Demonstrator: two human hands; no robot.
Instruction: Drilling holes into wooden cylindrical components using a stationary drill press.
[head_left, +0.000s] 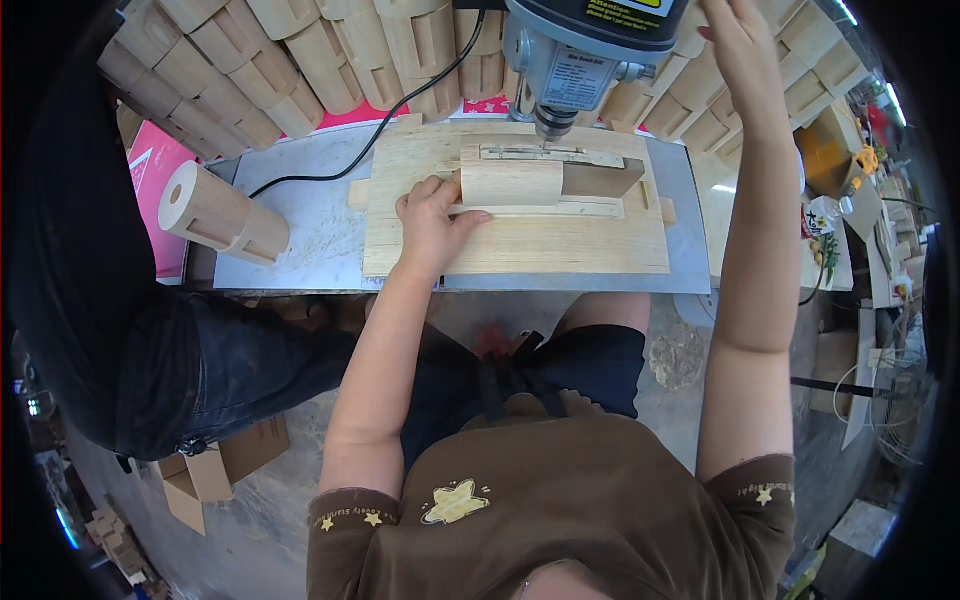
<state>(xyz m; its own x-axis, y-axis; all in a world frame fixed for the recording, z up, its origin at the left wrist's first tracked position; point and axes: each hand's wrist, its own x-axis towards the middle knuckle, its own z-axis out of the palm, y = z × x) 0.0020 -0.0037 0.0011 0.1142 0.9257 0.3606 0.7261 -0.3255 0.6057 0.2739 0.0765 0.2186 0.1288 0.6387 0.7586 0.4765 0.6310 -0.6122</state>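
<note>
A pale wooden cylinder (515, 183) lies on its side in a wooden jig (420, 250). My left hand (435, 212) is closed on its left end, with the thumb along the jig's front strip. Above the cylinder's back edge is the chuck (553, 124) of a small bench drill (565, 65). A flat brownish block (605, 179) adjoins the cylinder's right end. My right hand (742, 45) is raised beside the drill's right side, fingers bent. The top edge cuts off part of it, and what it grips, if anything, is hidden.
Another wooden cylinder (225, 212) lies at the left on the grey board (320, 210), near sawdust. Several rows of stacked wooden cylinders (330, 65) line the back. A black cable (370, 140) crosses the board's left. A person in dark jeans (240, 350) is close on my left.
</note>
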